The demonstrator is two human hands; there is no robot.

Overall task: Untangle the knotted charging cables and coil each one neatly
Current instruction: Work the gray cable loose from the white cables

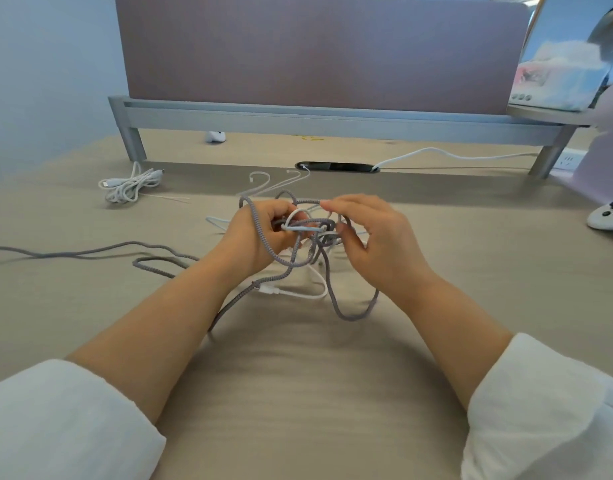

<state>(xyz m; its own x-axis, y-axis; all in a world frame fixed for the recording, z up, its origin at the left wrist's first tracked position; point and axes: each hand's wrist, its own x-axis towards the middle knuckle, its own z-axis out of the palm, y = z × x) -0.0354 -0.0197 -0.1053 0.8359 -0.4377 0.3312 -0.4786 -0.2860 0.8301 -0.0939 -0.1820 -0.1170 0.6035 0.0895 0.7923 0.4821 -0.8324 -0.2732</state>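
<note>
A knot of cables hangs between my hands above the desk. It mixes a grey braided cable with a thin white cable. My left hand pinches strands at the knot's left side, and the grey cable loops over its back. My right hand grips the knot's right side with curled fingers. The grey cable trails left across the desk. A loose bundle of white cable lies at the far left, apart from the knot.
A raised monitor shelf with a mauve divider panel spans the back. A cable slot with a white lead sits behind the knot. A white game controller lies at the right edge. A small white object sits under the shelf.
</note>
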